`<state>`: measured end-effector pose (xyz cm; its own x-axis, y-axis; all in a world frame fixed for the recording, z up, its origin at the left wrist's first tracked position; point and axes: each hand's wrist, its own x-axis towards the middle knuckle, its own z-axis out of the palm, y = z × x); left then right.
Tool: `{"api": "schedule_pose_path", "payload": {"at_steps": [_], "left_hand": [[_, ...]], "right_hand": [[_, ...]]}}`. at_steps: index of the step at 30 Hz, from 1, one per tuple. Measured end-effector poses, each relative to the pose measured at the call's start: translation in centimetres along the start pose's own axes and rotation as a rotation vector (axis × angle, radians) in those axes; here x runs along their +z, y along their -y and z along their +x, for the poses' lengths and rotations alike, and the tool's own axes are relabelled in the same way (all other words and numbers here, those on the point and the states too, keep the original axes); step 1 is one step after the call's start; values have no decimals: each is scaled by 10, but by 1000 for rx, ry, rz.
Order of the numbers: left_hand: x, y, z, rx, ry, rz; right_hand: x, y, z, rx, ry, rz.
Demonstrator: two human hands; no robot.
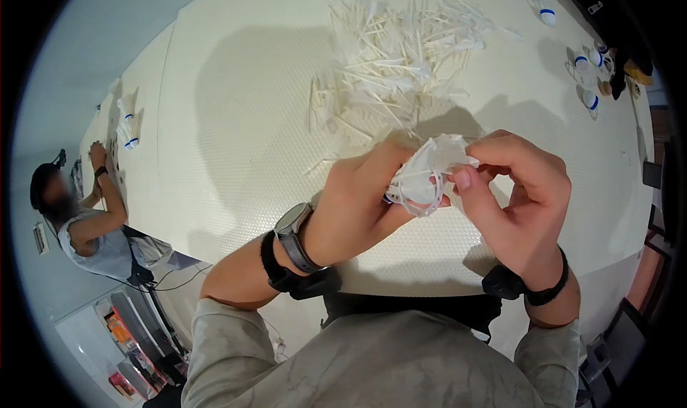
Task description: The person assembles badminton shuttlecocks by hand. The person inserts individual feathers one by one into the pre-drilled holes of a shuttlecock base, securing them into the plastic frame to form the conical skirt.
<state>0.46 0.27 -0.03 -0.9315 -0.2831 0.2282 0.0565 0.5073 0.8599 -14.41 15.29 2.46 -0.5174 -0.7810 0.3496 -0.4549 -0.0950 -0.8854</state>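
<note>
A partly feathered shuttlecock [421, 182] with a white ring-like frame is held over the near part of the table, tilted on its side. My left hand [361, 200] is closed around its base, which the fingers mostly hide. My right hand [526, 193] pinches a white feather [452, 152] between thumb and forefinger at the shuttlecock's right side. Whether that feather is fixed in the frame, I cannot tell. Just beyond my hands lies a loose pile of white feathers [401, 57] with pale quills.
Several blue-banded shuttlecock bases [590, 100] stand at the table's right edge, with another base [547, 16] farther back. At the far left, shuttlecocks [129, 132] lie near another person [100, 222] working at the white textured table [243, 122]. Dark bags [608, 21] sit at the far right.
</note>
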Motion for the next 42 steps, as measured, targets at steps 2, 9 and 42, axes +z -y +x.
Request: {"api": "schedule_pose_path", "payload": {"at_steps": [2,9,42], "left_hand": [[2,-3,1,2,-2,15],[4,0,-2,-27,-65,-32],[3,2,-3,6,-28,-16]], "right_hand": [[-2,-2,-2,-3,0,22],[2,0,0,-97,-16,-21],[1,2,-6,156,-47,167]]}}
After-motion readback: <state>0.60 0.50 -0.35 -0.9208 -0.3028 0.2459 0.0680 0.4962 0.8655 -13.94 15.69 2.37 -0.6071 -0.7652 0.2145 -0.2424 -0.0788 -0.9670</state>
